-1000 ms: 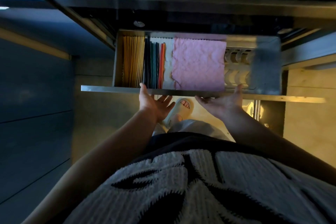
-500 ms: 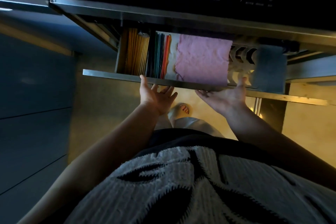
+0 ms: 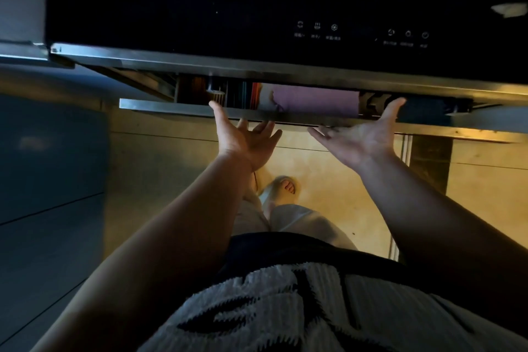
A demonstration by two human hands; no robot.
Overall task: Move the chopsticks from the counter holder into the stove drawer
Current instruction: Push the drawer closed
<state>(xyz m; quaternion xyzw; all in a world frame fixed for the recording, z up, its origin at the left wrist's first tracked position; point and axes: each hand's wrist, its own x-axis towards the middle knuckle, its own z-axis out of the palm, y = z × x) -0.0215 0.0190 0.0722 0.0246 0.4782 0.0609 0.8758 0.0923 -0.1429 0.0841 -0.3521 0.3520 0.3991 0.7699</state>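
Note:
The stove drawer (image 3: 160,106) under the black stove is nearly pushed in; only a narrow strip of its inside shows. In that strip I see the ends of wooden chopsticks (image 3: 218,96) on the left, dark and red chopsticks (image 3: 245,96) beside them, and a pink cloth (image 3: 314,103). My left hand (image 3: 243,137) presses flat against the drawer's metal front, thumb on its top edge. My right hand (image 3: 360,137) does the same further right. Both palms are spread and hold nothing. The counter holder is out of view.
The black glass stove top (image 3: 257,8) with touch controls (image 3: 317,30) fills the upper view. Dark cabinet fronts (image 3: 51,166) stand to the left. Below are the wood floor (image 3: 328,180), my foot in a slipper (image 3: 283,186) and my knit top.
The drawer has slid far in under the stove, from mostly out to almost closed. Both hands followed its front edge inward. The chopsticks and cloth are now largely hidden.

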